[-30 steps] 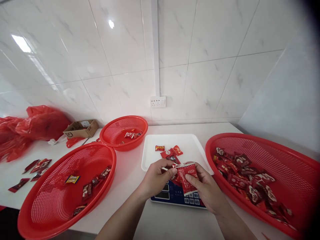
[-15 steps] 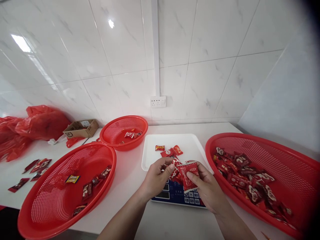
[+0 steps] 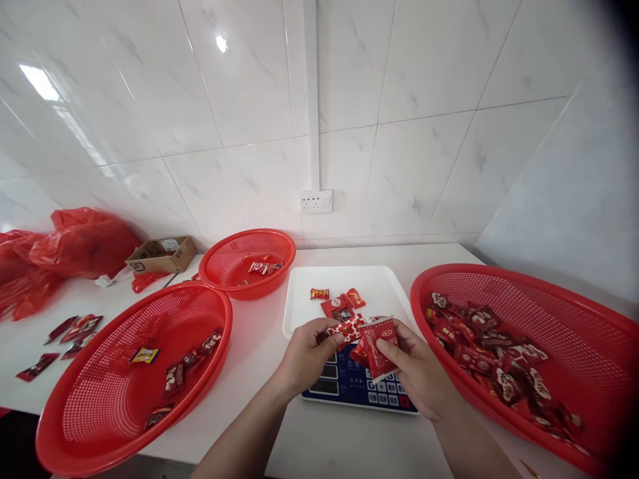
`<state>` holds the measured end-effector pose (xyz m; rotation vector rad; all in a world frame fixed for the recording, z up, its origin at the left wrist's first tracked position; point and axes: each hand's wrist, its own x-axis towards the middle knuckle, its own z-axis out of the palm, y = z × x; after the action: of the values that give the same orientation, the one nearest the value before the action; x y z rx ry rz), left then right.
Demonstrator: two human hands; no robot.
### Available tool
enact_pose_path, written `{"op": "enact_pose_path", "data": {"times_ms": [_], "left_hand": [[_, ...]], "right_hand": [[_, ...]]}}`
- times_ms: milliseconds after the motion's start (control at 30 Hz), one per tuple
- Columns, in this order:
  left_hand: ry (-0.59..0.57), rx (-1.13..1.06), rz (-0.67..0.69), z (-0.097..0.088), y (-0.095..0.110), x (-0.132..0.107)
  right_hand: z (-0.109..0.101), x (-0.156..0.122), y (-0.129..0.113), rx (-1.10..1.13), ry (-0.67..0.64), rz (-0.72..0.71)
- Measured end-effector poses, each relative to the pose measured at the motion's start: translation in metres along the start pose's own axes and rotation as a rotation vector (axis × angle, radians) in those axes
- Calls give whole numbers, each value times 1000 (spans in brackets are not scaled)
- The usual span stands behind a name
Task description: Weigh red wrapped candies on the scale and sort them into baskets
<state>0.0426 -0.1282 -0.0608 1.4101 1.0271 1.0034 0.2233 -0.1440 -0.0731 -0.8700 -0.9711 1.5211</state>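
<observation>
My left hand (image 3: 308,356) pinches a white-and-red patterned candy packet (image 3: 347,328) between thumb and fingers. Closed around a larger red snack packet (image 3: 380,346), with another red wrapper tucked beside it, is my right hand (image 3: 417,369). Both hands hover over the front of a digital scale (image 3: 344,382), partly covering its blue keypad panel. On the scale's white tray (image 3: 302,309) lie several small red packets (image 3: 339,305), and a red-and-yellow candy (image 3: 319,293) sits apart from them.
A large red basket (image 3: 574,313) of packets stands right of the scale. At the left are another red basket (image 3: 110,386), a smaller one (image 3: 224,266) behind, loose packets (image 3: 82,329), a cardboard box (image 3: 164,256) and red plastic bags (image 3: 84,243). A tiled wall with a socket (image 3: 316,201) closes the back.
The patterned packet has come away from the bunch in my right hand and is now in my left fingers. My hands have drawn slightly apart, showing a dark-red packet on the tray.
</observation>
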Motion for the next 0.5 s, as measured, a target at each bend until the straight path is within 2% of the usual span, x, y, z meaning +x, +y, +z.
{"op": "enact_pose_path", "data": {"times_ms": [200,433,500], "left_hand": [[32,71,29,-1,-3,3],[326,421,82,-41,-20,22],[336,548,73,-48,-22,25]], "right_hand": [[-3,5,7,-11,52,7],[-12,9,8,-54,200,-33],[-15,10,9,-90,209,-58]]}}
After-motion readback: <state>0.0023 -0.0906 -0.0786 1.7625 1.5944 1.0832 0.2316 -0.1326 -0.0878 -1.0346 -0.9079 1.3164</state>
